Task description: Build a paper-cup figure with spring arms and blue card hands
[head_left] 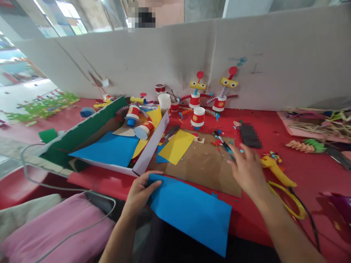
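Note:
A sheet of blue paper (189, 212) slants down over the table's front edge. My left hand (142, 188) pinches its upper left corner, thumb on top. My right hand (245, 170) is over the right side of a brown cardboard sheet (203, 175), thumb and fingers apart. A dark pen (223, 142) lies there among paper scraps, its near end by my right thumb and index finger; I cannot tell whether they touch it. A piece of yellow paper (177, 146) rests on the cardboard's left part.
An open box (150, 148) at left holds blue paper and paper-cup figures (133, 113). More cup figures (197, 117) stand near the grey partition (164, 54). On the right lie a yellow glue gun (279, 171) with its cord, a dark phone-like object (250, 135) and folded paper strips (304, 146).

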Demonstrator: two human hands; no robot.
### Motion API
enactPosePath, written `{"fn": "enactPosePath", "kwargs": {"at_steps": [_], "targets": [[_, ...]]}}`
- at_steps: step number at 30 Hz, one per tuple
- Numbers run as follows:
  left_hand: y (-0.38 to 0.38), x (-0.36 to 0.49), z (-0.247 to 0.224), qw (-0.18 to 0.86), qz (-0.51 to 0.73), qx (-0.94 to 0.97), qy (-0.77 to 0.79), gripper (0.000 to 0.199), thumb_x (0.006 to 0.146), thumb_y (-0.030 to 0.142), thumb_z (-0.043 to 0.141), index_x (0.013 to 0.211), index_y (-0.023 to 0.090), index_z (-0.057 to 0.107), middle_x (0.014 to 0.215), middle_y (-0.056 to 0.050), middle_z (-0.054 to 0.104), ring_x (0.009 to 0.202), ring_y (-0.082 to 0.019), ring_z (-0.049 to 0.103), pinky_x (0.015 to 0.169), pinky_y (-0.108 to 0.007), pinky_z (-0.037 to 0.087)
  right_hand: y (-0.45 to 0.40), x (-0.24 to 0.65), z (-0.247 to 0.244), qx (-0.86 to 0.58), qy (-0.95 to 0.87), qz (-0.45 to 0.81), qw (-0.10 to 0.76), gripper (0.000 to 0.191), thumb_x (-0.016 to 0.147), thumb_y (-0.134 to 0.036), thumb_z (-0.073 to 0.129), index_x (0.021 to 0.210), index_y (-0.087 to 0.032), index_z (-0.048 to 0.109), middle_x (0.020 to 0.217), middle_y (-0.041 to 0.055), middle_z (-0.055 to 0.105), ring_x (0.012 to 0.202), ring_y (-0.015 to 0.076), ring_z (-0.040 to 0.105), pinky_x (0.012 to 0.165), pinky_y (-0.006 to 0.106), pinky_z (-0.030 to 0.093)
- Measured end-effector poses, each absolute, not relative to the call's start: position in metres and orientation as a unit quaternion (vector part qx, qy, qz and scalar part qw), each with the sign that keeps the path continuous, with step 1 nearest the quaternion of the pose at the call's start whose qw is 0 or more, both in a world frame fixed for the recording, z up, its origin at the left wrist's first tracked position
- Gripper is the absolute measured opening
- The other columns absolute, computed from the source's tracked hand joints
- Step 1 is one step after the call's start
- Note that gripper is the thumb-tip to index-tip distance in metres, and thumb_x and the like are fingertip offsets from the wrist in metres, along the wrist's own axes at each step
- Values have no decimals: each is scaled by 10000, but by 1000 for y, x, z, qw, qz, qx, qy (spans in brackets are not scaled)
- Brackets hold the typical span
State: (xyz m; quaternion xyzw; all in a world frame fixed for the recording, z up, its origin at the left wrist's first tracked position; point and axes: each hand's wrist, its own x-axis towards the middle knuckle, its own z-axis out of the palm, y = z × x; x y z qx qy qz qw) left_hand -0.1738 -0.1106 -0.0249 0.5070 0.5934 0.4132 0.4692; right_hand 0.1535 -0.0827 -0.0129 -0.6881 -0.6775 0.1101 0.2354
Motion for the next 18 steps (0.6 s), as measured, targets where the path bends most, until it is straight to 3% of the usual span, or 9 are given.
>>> {"fn": "enactPosePath", "kwargs": {"at_steps": [2,6,9,11,14,18], "targets": [[-101,-162,-22,466,432,512,578,314,706,383,738,953,189,725,889,-64,704,802,-208,623,658,-266,470,-85,154,1,-656,-680,132,300,461,915,-362,481,1346,-199,500,1350,184,543,1251,351,479,971,526,390],[-83,-140,-21,444,494,495,560,286,719,360,732,941,180,713,913,-58,709,851,-209,628,721,-275,482,-104,151,14,-552,-640,472,249,520,841,-455,590,1323,-276,513,954,56,723,936,258,664,814,399,520],[-73,-132,-23,444,529,462,556,288,717,365,742,930,177,693,887,-39,704,825,-187,627,716,-264,486,-113,160,6,-551,-535,557,317,511,766,-436,674,1222,-248,541,897,39,701,844,233,665,724,353,546],[-69,-130,-25,473,515,456,551,321,711,382,748,946,175,680,847,-29,699,774,-173,626,687,-260,492,-112,167,-6,-568,-489,536,389,522,777,-441,652,1232,-237,497,931,52,688,851,228,661,732,361,550],[-63,-128,-27,513,484,461,539,352,718,419,734,948,162,666,825,-32,695,734,-167,628,673,-267,503,-109,170,-27,-638,-515,394,416,486,807,-439,595,1234,-222,516,1000,93,659,854,247,657,737,409,551],[-56,-127,-29,540,486,440,528,481,694,460,735,1066,169,641,875,-33,691,763,-170,636,691,-273,512,-116,156,-44,-643,-674,112,346,401,860,-482,549,1191,-269,631,1305,127,559,1208,341,517,957,550,444]]}}
